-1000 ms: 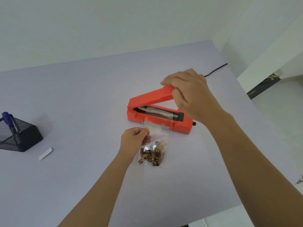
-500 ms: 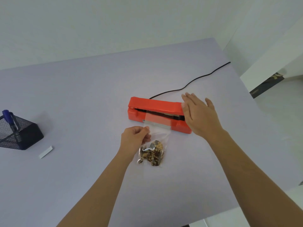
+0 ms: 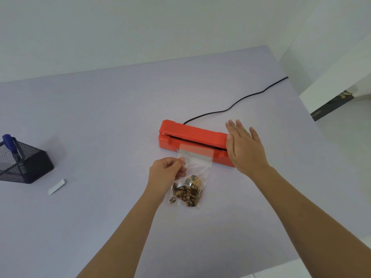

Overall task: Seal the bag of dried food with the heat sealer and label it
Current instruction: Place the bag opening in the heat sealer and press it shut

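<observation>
Since a second ago I have let go of the raised lid and pressed it shut: my right hand [image 3: 244,147] now lies flat and open, fingers spread, on the right end of the red sealer [image 3: 192,142]. Half a second back it was already there, so little has shifted since. My left hand [image 3: 167,173] keeps pinching the left edge of the clear bag [image 3: 191,177], thumb and fingers closed on the plastic. That bag lies on the table [image 3: 100,117] just in front of the sealer, its mouth tucked between the closed lid and the base, dried food [image 3: 187,192] bunched at its near end. I see the black cord [image 3: 236,102] trailing off the back toward the table's far right edge. At far left sits a mesh holder [image 3: 22,163] with a blue pen [image 3: 11,143], a white label [image 3: 56,186] just in front of it.
</observation>
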Demonstrator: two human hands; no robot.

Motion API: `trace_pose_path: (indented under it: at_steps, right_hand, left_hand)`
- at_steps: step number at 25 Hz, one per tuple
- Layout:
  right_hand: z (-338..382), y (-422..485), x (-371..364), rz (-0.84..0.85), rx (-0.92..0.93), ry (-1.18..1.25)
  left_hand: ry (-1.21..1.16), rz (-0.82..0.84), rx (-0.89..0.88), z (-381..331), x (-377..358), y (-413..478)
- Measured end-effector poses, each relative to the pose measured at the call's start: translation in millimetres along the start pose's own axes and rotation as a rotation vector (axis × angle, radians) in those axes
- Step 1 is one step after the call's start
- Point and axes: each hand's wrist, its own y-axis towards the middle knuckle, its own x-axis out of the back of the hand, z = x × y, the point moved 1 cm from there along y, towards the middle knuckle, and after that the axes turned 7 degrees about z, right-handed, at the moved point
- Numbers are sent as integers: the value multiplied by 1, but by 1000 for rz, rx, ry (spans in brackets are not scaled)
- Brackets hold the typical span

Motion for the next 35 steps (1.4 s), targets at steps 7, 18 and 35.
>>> trace_pose_path:
  at_steps: [7,18,35]
  right_hand:
    - [-1,2,-3,-26,-14,21]
    - [-6,4,-3,-27,-16,49]
    - [-8,3,-4,-30,6,101]
  left_hand:
    - [9,2,27,-1,1,3]
    - [24,7,8,-10,-3,2]
    - [-15,15,14,-6,-3,2]
